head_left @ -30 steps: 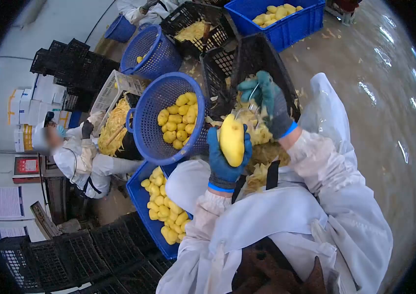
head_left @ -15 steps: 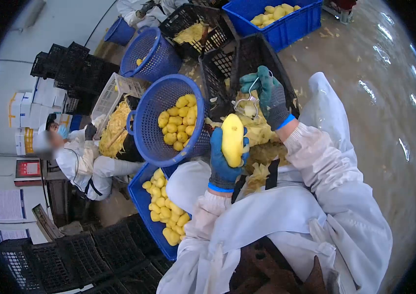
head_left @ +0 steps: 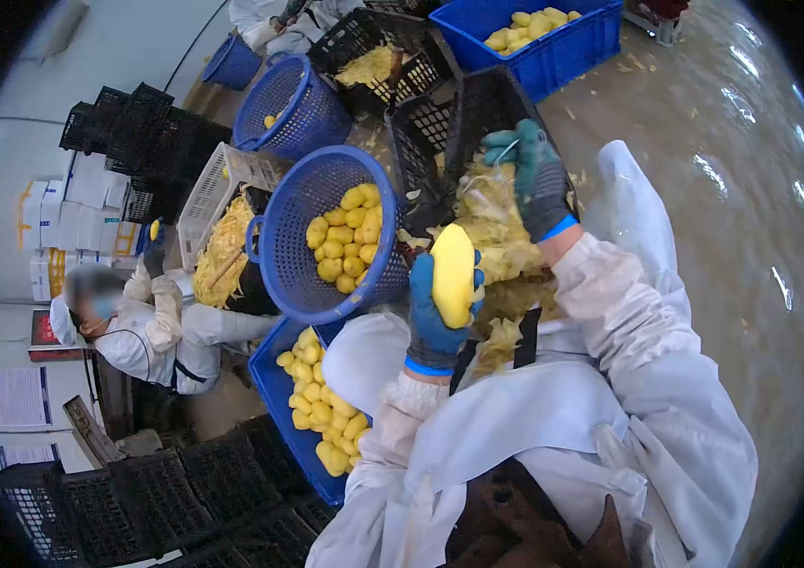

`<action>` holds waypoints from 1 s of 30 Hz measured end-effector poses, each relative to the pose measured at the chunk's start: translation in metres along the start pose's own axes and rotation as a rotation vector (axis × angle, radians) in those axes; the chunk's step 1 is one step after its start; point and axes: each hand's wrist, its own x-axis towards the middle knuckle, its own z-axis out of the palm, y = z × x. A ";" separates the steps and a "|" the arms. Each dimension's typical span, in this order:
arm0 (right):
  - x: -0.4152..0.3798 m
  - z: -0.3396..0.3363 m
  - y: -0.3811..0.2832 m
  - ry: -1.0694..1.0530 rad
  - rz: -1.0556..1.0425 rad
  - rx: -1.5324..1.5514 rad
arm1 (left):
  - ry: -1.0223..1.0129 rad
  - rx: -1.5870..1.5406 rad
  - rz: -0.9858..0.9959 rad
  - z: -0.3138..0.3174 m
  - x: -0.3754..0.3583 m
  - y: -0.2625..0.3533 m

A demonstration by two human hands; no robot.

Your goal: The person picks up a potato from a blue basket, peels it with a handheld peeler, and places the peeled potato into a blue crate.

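My left hand (head_left: 432, 317), in a blue-green glove, is closed around a long peeled yellow potato (head_left: 453, 275) held upright above my lap. Up and to the right of it, my right hand (head_left: 536, 175) is closed on a thin metal-framed peeler (head_left: 501, 153), which is mostly hidden by the fingers. The peeler is apart from the potato. Beneath both hands, pale wet peelings (head_left: 489, 210) fill a black crate (head_left: 487, 104). Beside my left hand stands a blue perforated basket (head_left: 279, 241) with several yellow potatoes (head_left: 350, 237) in it.
A blue crate (head_left: 334, 488) of peeled potatoes lies by my left knee. At the left, a co-worker (head_left: 160, 322) sits by a heap of peelings (head_left: 222, 251), one hand raised with a potato. Black crates (head_left: 156, 492) stand lower left; another blue crate (head_left: 553, 71) is at the top.
My right hand has turned and the peeler is now mostly covered by its fingers. The potato has rotated slightly in my left hand. The co-worker has raised a hand with a potato.
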 end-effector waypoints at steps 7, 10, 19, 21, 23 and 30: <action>-0.065 0.034 -0.019 -0.210 0.169 0.069 | 0.119 0.116 0.190 0.017 0.006 -0.009; -0.058 0.034 0.008 -0.323 0.021 -0.042 | 0.144 0.851 0.537 0.022 -0.002 -0.019; -0.057 0.029 0.015 -0.182 0.121 0.038 | 0.008 -0.329 -0.044 0.012 0.014 -0.002; -0.030 0.013 0.007 -0.089 0.156 0.231 | 0.072 -0.322 -0.046 0.014 0.009 0.004; -0.047 0.026 0.014 -0.196 0.222 0.162 | 0.105 0.077 0.223 0.015 0.012 -0.002; -0.041 0.024 -0.014 -0.236 0.490 0.488 | 0.162 0.158 0.192 0.012 0.018 -0.001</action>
